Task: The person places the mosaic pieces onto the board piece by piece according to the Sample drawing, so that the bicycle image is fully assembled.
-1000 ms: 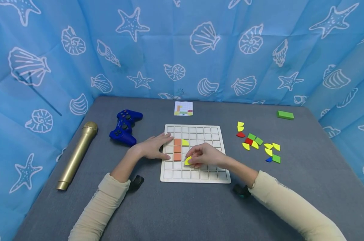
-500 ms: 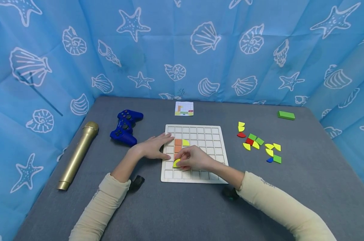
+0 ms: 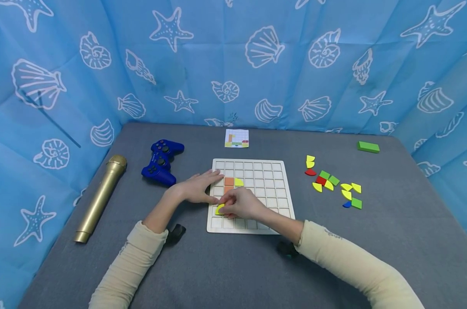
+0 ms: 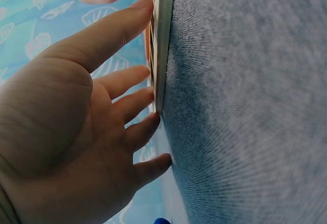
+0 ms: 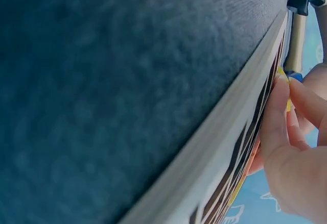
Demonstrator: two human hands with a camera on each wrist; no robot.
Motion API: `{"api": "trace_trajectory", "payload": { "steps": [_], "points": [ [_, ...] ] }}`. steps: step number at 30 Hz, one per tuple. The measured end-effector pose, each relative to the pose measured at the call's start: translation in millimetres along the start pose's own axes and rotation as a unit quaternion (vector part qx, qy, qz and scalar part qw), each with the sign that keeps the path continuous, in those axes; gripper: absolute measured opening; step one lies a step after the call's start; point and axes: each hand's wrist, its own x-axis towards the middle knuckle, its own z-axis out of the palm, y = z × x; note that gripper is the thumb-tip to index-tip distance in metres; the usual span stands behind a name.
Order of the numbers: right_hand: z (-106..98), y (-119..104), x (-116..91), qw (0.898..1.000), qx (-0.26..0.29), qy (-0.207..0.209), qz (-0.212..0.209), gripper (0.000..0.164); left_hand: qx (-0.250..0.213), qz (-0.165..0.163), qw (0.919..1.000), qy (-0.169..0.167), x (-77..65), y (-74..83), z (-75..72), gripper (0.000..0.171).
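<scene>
A white grid board (image 3: 270, 183) lies on the table in front of me. My right hand (image 3: 244, 204) pinches a yellow quarter-circle tile (image 3: 219, 209) over the board's lower left cells; in the right wrist view, thumb and fingers hold the tile (image 5: 288, 104) close to the board's surface. The left hand (image 3: 196, 189) rests on the board's left edge with fingers spread, and in the left wrist view its fingertips touch that edge. Orange square tiles (image 3: 229, 181) stand in a column, partly covered by the right hand. Beside the top one sits another yellow tile (image 3: 239, 182).
A pattern card (image 3: 236, 138) lies behind the board. Several loose red, yellow, green and blue tiles (image 3: 321, 180) are spread at right, with a green block (image 3: 368, 147) farther back. At left are a blue game controller (image 3: 161, 162) and a gold microphone (image 3: 102, 199).
My right hand has carried the yellow quarter-circle tile leftward across the board, to the column near the left hand's thumb. The left hand has stayed in place.
</scene>
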Motion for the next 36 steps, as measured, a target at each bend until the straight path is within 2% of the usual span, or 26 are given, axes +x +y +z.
{"api": "trace_trajectory", "payload": {
  "steps": [11,13,19,24,30,36],
  "points": [
    [3,-4,0,0.995,-0.087,0.025,-0.043,0.010,-0.001,-0.003,1.0000,-0.005,-0.1,1.7,-1.3,0.080],
    [1,-3,0,0.995,-0.087,0.021,-0.051,0.009,-0.002,-0.002,1.0000,-0.006,-0.1,1.5,-1.5,0.080],
    [-13,2,5,0.996,-0.039,-0.033,-0.069,0.020,-0.003,-0.003,1.0000,-0.008,-0.5,0.6,-2.1,0.081],
    [-22,4,11,0.990,-0.006,-0.094,-0.102,0.027,-0.009,0.005,0.9999,-0.006,-1.2,-1.1,-2.2,0.081],
    [-25,4,16,0.982,-0.008,-0.130,-0.139,0.028,-0.012,0.009,0.9999,-0.005,-1.4,-2.1,-2.2,0.078],
    [-24,2,22,0.975,-0.040,-0.150,-0.159,0.030,-0.012,0.013,0.9998,-0.004,-2.1,-2.5,-2.6,0.078]
  ]
}}
